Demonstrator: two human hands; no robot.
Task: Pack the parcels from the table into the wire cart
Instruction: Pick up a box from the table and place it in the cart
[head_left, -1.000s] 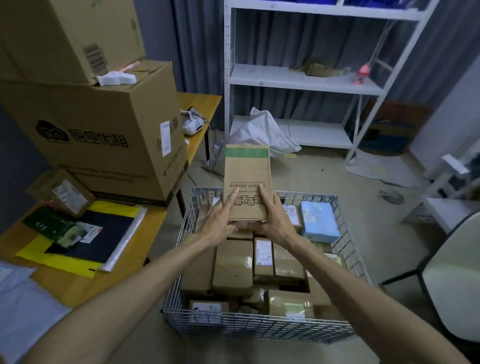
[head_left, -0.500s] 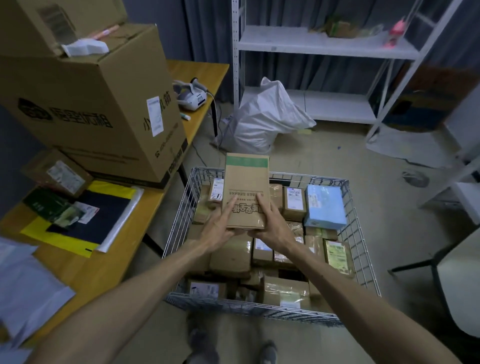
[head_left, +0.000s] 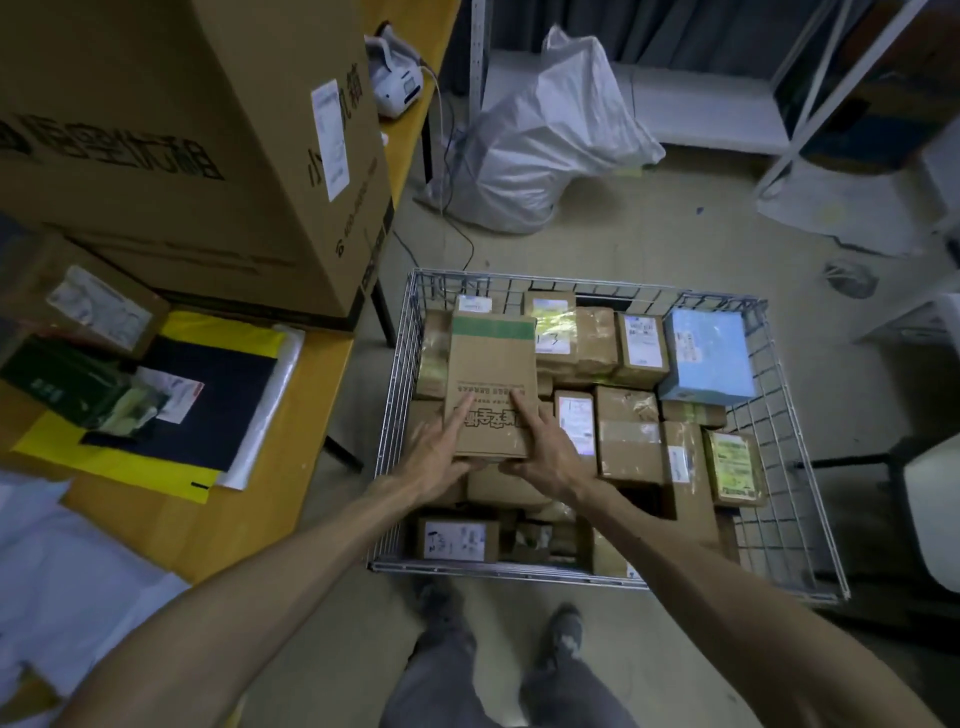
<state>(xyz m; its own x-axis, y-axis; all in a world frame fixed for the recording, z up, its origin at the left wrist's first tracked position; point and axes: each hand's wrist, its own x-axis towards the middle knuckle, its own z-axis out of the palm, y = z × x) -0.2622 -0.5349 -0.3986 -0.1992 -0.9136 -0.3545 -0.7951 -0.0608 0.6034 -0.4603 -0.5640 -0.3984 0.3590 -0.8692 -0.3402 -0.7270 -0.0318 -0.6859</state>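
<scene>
Centrally, left hand (head_left: 435, 453) and right hand (head_left: 546, 453) pinching brown box (head_left: 493, 371), underside hidden, over wire cart (head_left: 779, 483)

I am in a small parcel stockroom. A wire cart (head_left: 400, 364) before me is crammed with labelled cardboard parcels (head_left: 628, 431). Big shipping cartons (head_left: 171, 130) are stacked on the yellow table (head_left: 291, 493), and a white sack (head_left: 540, 140) slumps by metal shelving (head_left: 696, 117).
</scene>
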